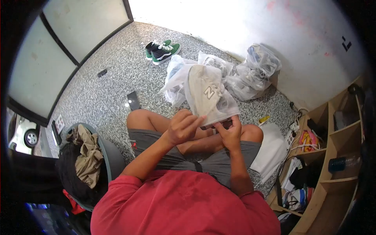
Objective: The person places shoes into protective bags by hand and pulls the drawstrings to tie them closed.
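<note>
A translucent bag [228, 107] with a beige shoe [203, 94] inside, marked with a letter N, is held up over my crossed legs. My left hand [183, 127] pinches the near edge of the bag on its left side. At the bag's lower right corner, my right hand [229, 131] grips the edge between thumb and fingers. Just beyond, more clear bags [174, 78] with things in them lie on the speckled floor, some [250, 76] heaped against the wall.
Green and black shoes [162, 51] stand further back. A phone [133, 100] lies near my knee. On the left is a tub [111, 150] of clothes; on the right, white sheets [271, 150] and a wooden shelf [331, 154] holding shoes and other items.
</note>
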